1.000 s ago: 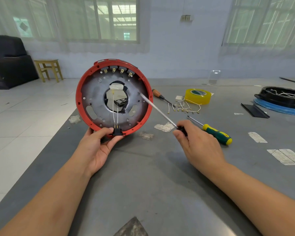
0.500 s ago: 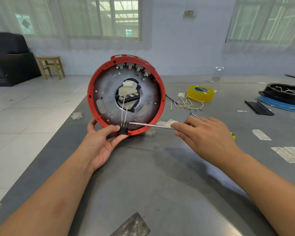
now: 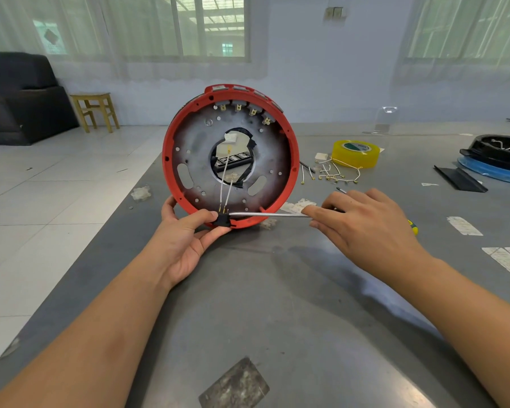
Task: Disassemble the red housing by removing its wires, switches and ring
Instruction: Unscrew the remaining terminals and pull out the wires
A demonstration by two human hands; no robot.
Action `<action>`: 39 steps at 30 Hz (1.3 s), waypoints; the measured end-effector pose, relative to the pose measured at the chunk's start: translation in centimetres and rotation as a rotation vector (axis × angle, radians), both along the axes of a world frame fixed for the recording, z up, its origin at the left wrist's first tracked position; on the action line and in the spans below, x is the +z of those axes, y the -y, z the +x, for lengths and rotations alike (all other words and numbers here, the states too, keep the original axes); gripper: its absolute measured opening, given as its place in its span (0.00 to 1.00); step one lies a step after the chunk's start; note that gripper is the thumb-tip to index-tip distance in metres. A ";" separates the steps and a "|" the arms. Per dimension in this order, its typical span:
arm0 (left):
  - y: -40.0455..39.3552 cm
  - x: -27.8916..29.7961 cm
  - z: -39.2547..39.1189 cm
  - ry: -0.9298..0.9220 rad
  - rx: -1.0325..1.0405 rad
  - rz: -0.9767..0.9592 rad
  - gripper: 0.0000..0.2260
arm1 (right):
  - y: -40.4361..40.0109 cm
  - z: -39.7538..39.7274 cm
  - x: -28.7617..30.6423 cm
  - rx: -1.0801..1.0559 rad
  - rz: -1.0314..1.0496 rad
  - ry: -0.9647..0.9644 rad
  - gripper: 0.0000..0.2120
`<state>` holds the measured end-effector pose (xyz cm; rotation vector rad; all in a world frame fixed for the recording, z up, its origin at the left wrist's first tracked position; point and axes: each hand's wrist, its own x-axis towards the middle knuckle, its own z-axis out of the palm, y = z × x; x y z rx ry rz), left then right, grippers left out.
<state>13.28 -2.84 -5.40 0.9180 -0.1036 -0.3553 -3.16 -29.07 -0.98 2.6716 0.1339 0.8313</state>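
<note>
Red housing [image 3: 289, 160] upright on edge, stiff plastic, likely light. Left hand [image 3: 186, 240] pinches black switch [image 3: 223, 219] at bottom rim. Right hand [image 3: 362, 222] grips screwdriver [image 3: 265, 214], tip at switch. Thin wires [image 3: 226, 184] fragile.

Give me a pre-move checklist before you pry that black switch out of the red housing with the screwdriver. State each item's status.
1. Red housing steadied on edge on the table: ok, the left hand grips its lower rim.
2. Black switch reachable: ok, it sits at the bottom rim beside the left thumb.
3. Screwdriver tip at the switch: ok, the shaft lies level with its tip against it.
4. Right hand holds the tool firmly: cannot tell, the handle is hidden under the hand.
5. White wires detached from the switch: not ok, they run to its terminals.
6. Left thumb out of the tip's path: not ok, it is right beside the tip.
</note>
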 end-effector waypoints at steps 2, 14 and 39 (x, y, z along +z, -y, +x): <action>0.0 0.1 -0.1 -0.001 -0.004 0.007 0.37 | 0.1 0.0 -0.1 0.011 0.003 0.013 0.17; -0.2 0.6 -0.7 -0.019 -0.058 0.018 0.27 | -0.6 -0.2 -1.4 0.075 0.119 0.034 0.16; -0.1 0.6 -0.8 -0.068 -0.023 -0.023 0.17 | -1.1 -0.2 -1.4 0.064 0.118 0.074 0.13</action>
